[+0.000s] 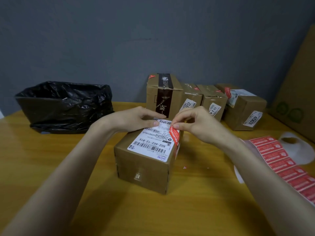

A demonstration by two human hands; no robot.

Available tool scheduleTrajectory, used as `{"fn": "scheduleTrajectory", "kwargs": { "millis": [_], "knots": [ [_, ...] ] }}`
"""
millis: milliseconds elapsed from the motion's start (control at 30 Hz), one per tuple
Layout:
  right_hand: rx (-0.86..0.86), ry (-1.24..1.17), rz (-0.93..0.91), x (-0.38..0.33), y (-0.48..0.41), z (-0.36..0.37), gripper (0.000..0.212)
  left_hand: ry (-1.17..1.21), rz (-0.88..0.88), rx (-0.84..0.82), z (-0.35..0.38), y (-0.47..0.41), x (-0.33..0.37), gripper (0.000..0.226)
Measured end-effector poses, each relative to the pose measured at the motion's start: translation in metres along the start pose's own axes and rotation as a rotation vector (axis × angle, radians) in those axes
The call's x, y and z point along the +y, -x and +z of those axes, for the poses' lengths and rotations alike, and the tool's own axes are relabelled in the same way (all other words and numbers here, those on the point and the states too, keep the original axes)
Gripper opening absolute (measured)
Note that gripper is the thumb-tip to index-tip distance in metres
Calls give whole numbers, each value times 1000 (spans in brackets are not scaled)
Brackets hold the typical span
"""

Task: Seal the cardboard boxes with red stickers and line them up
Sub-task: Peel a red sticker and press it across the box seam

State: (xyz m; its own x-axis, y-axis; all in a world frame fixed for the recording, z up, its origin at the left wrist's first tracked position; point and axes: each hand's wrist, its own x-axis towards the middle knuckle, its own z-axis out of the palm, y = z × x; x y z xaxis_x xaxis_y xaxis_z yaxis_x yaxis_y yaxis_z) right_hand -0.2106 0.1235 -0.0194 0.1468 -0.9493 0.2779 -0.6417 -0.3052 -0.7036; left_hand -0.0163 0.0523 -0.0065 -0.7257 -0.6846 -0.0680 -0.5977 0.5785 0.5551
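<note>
On table: box, label up; left hand lies flat on its far end, thumb pressing the label; right hand pinches upper end of red sticker folded over box's right top edge. Behind: four boxes side by side; sticker strip at right

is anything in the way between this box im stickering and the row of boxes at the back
Nothing visible does. The table that shows between the box and the row of boxes is bare, though hands hide part of it: the left hand rests on the box's far end, the right hand pinches the red sticker.
</note>
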Motion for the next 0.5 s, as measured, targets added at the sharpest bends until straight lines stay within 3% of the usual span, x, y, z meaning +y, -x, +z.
{"fn": "scheduleTrajectory", "kwargs": {
  "millis": [500],
  "knots": [
    [-130, 45, -6, -7, 6, -11, 20, 0, 9, 2, 0, -1, 0, 41]
  ]
}}
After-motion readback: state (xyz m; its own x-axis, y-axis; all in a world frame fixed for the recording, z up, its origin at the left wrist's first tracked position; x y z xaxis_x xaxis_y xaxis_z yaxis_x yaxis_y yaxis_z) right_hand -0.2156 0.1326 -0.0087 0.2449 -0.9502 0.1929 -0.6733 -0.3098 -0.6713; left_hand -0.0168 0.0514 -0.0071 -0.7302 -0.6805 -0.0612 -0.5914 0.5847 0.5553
